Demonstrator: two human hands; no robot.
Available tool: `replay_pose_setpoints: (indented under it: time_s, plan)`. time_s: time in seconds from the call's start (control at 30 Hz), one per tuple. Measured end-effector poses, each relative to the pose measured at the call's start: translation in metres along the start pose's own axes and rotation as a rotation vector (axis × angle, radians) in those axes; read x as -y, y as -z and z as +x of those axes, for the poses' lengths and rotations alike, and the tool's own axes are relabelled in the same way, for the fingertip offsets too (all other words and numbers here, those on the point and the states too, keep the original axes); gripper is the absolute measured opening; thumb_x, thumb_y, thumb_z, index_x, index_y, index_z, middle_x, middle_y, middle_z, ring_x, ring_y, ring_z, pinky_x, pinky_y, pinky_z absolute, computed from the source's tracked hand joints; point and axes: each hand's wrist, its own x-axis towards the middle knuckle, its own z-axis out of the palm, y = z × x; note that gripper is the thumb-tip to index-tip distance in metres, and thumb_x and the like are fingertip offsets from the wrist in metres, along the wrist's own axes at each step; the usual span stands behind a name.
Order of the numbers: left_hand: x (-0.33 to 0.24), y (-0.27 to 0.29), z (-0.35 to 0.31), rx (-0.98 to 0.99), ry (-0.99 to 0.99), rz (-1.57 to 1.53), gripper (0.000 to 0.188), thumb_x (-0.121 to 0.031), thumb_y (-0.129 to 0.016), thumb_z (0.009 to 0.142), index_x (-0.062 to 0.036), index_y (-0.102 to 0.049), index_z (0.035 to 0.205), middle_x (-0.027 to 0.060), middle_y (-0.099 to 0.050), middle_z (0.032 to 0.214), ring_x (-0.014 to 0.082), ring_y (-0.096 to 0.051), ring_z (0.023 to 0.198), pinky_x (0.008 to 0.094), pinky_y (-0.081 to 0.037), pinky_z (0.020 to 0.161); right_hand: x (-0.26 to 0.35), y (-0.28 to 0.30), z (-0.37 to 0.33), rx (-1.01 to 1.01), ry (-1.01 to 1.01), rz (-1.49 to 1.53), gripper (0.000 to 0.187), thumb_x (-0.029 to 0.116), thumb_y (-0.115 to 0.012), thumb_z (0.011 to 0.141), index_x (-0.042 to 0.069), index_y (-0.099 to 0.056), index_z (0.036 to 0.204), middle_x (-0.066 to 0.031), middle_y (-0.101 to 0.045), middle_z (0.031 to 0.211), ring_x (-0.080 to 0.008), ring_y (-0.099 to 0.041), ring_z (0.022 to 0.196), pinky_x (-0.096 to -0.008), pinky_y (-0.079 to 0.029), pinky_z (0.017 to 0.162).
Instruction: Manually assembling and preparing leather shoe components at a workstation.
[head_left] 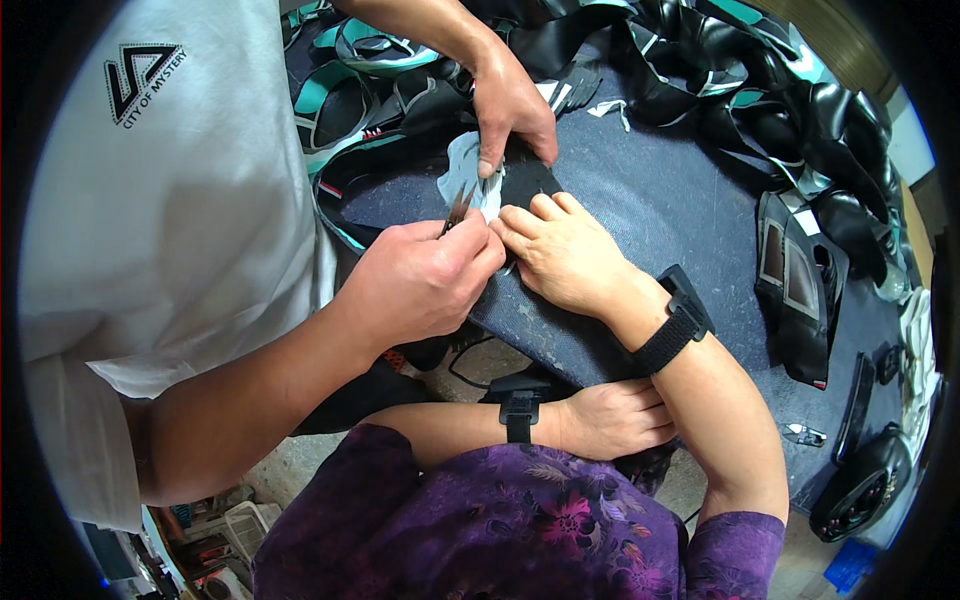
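Note:
My right hand [565, 250] reaches over the table with its fingers bent and pressed on a black piece of material [528, 183], beside a pale blue-white piece [461, 165]. Low in front of the table, my left hand [612, 418] lies with fingers loosely stretched, its fingertips partly hidden behind my right forearm. It shows nothing held. From the left, a co-worker's hand [425, 272] holds small dark snips [459, 207], points against the pale piece. Their other hand [515, 108] presses on that piece from above. Fingers hide the spot where the pieces meet.
Long chains of black and teal sewn pieces [665, 90] cover the far side of the dark blue table [650, 190]. A black piece with framed panels [790, 270] lies at the right, near small metal snips [803, 434] and a black rounded object [862, 485]. The co-worker stands close at left.

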Motion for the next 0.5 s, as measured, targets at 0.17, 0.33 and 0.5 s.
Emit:
replay_pose_setpoints:
  time_s: [0.17,0.33,0.5]
  plan:
    - [-0.081,-0.055,0.039,-0.413,-0.024,-0.435,0.021,-0.016,-0.048,0.078,-0.0035,-0.058,0.092,0.0083,-0.056,0.097,0.0178,-0.054,0.096,0.0294,-0.043,0.089,0.0,0.001,-0.017,-0.066,0.037,-0.027,0.022,0.018,-0.055,0.075,0.006,-0.062,0.092,-0.0011,-0.053,0.087,-0.0173,-0.049,0.087,-0.0305,-0.037,0.079]
    - [-0.082,-0.064,0.041,-0.426,-0.036,-0.476,0.027,-0.017,-0.049,0.074,-0.0022,-0.059,0.094,0.0103,-0.058,0.098,0.0224,-0.054,0.098,0.0348,-0.04,0.094,-0.006,-0.001,-0.02,-0.071,-0.059,0.057,0.025,0.015,-0.054,0.075,0.006,-0.059,0.098,-0.0031,-0.053,0.089,-0.0184,-0.05,0.089,-0.0314,-0.037,0.08]
    - [-0.082,-0.056,0.039,-0.372,-0.017,-0.405,0.022,-0.016,-0.052,0.074,-0.0101,-0.065,0.091,0.0035,-0.061,0.093,0.018,-0.058,0.091,0.0305,-0.044,0.084,0.001,-0.003,-0.006,-0.07,-0.073,0.032,0.032,0.013,-0.054,0.074,0.006,-0.057,0.105,-0.0068,-0.052,0.096,-0.0219,-0.048,0.093,-0.0325,-0.037,0.077]
